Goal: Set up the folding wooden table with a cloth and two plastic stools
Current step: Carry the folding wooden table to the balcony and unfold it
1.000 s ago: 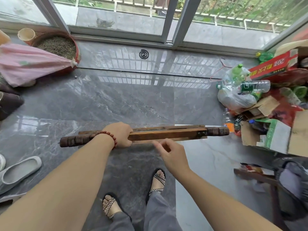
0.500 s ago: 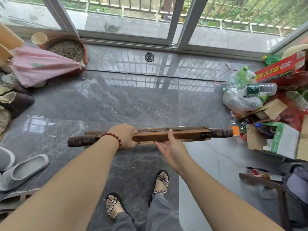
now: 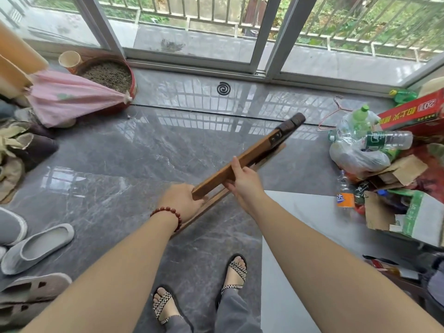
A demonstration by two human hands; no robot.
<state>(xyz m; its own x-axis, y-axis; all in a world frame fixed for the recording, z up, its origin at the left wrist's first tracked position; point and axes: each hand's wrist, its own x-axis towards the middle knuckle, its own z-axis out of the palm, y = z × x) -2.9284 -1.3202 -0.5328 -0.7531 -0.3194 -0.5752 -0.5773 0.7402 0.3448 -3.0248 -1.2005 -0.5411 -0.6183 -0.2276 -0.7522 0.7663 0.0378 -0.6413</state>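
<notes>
The folded wooden table is held edge-on above the grey marble floor, slanting from near my body up toward the far right, its dark turned leg end pointing at the glass doors. My left hand, with a red bead bracelet on the wrist, grips the near end. Farther along the same edge, my right hand is closed around the top rail, thumb on top. No cloth or plastic stool shows in view.
A pile of bottles, bags and cardboard boxes crowds the right side. A pink cloth bundle, a round basin and shoes line the left. A mosquito coil lies near the sliding doors.
The folded table has swung from lying level across my front to a diagonal, its right end moving away toward the doors. My right hand went from resting open against it to gripping it.
</notes>
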